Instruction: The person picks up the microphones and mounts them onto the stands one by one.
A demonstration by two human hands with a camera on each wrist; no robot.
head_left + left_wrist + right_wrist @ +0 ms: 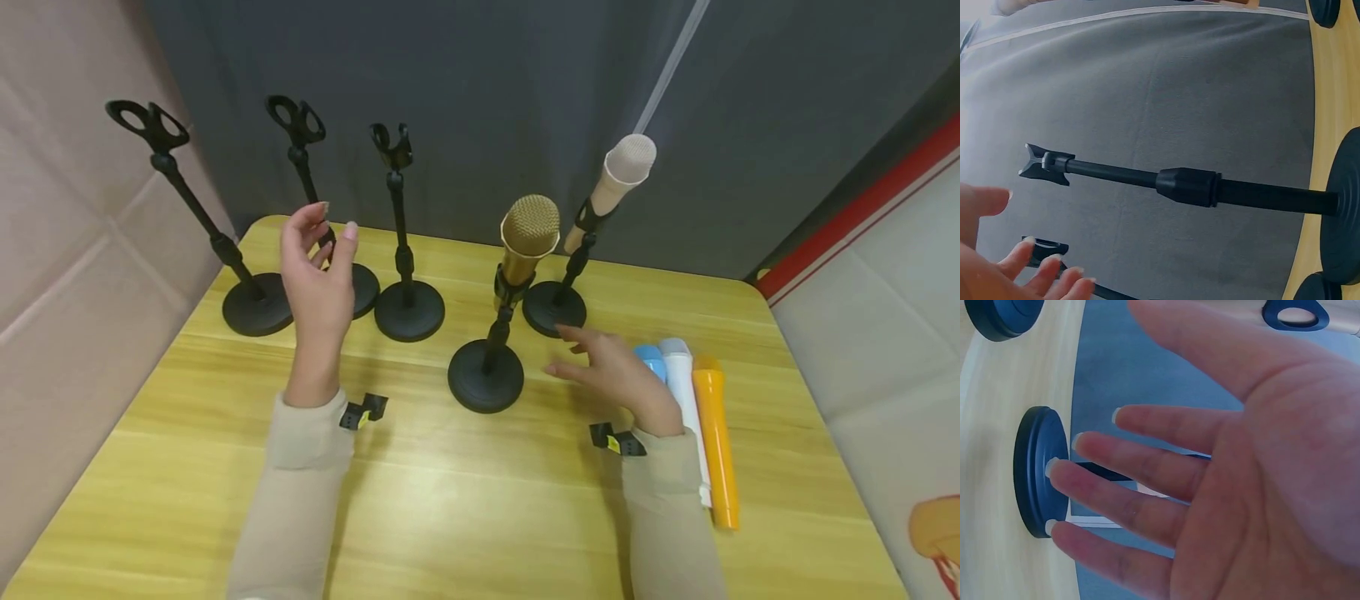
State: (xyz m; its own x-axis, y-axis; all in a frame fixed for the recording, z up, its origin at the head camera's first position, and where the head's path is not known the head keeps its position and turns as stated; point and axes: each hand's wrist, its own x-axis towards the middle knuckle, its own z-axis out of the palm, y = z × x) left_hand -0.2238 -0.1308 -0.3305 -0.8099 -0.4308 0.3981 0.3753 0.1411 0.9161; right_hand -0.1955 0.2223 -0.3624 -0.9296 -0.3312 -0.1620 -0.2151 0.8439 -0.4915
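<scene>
My left hand (318,287) and right hand (611,368): fingers parted, empty. Gold mic (526,242) stands between, roughly upright, nearer my right.

1. Left hand (318,287): raised, fingers loosely bent, thumb held apart from them.
2. Right hand (618,375): angled inward, fingers extended and slightly spread, thumb apart.
3. Left forearm (292,508) and right forearm (669,512): beige-sleeved, stretched forward, well apart.

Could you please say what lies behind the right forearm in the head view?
The head of a blue microphone and part of a white microphone show; the blue one's body is covered and unseen.
</scene>
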